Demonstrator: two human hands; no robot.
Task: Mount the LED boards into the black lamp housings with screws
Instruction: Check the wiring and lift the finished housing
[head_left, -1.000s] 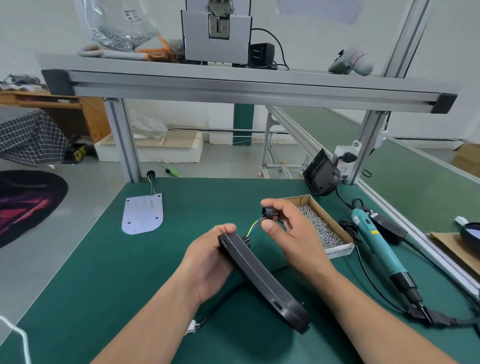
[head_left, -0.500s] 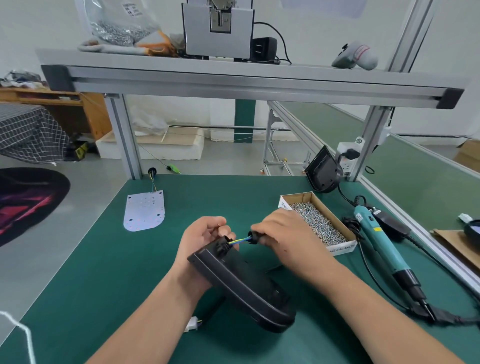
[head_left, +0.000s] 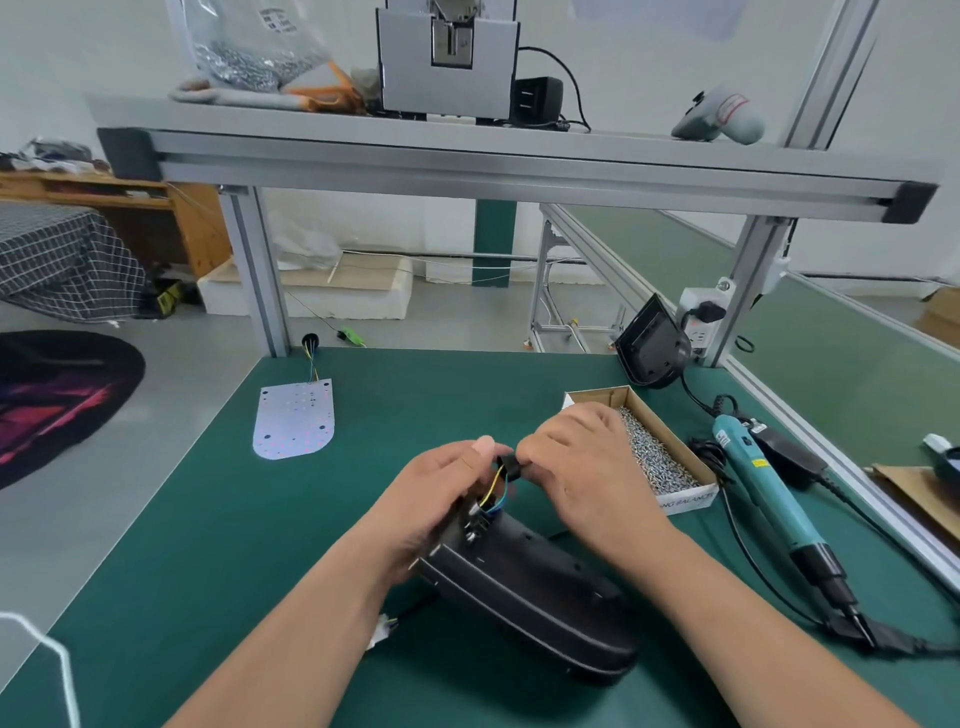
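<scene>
Head view: my left hand (head_left: 441, 504) grips the black lamp housing (head_left: 540, 592), my right hand (head_left: 587, 467) at one o'clock pinches its wire plug (head_left: 508, 464).

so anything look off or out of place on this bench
Nothing spilled or damaged. The one oddity: a second black housing stands propped on edge beside the right frame post, not lying flat.

**Left open, right crowded**

Bare mat (head_left: 197, 545) lies left of the held housing (head_left: 530, 587), up to the board (head_left: 296, 421). On the right, box (head_left: 688, 500) and screwdriver (head_left: 763, 493) lie close together, a propped housing (head_left: 649, 348) behind; a shelf (head_left: 519, 171) spans overhead
</scene>
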